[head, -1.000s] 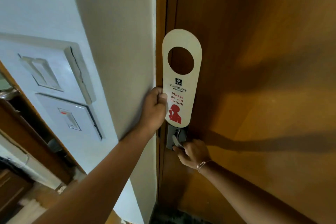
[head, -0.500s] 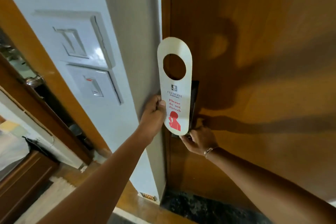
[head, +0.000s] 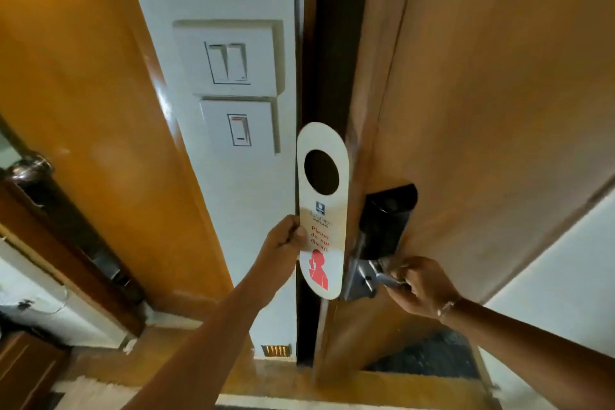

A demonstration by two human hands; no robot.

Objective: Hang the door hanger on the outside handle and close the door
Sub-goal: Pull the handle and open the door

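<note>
My left hand (head: pixel 285 238) pinches the left edge of a cream door hanger (head: pixel 322 210) with a round hole and red "Please do not disturb" print, held upright in front of the dark gap at the door's edge. My right hand (head: pixel 421 286) grips the metal lever handle (head: pixel 376 273) on the inner face of the wooden door (head: pixel 482 93), below a black lock plate (head: pixel 386 220). The door stands ajar, its edge turned toward me. No outside handle shows.
Two white switch plates (head: pixel 233 86) sit on the white wall strip left of the gap. A second wooden door (head: pixel 83 93) with a round metal knob (head: pixel 31 166) stands at the far left. Dark floor shows below the door.
The door has swung open toward me, opening a dark gap beside the frame. My right hand stays on the lever, my left still holds the hanger, and my view has shifted right and closer.
</note>
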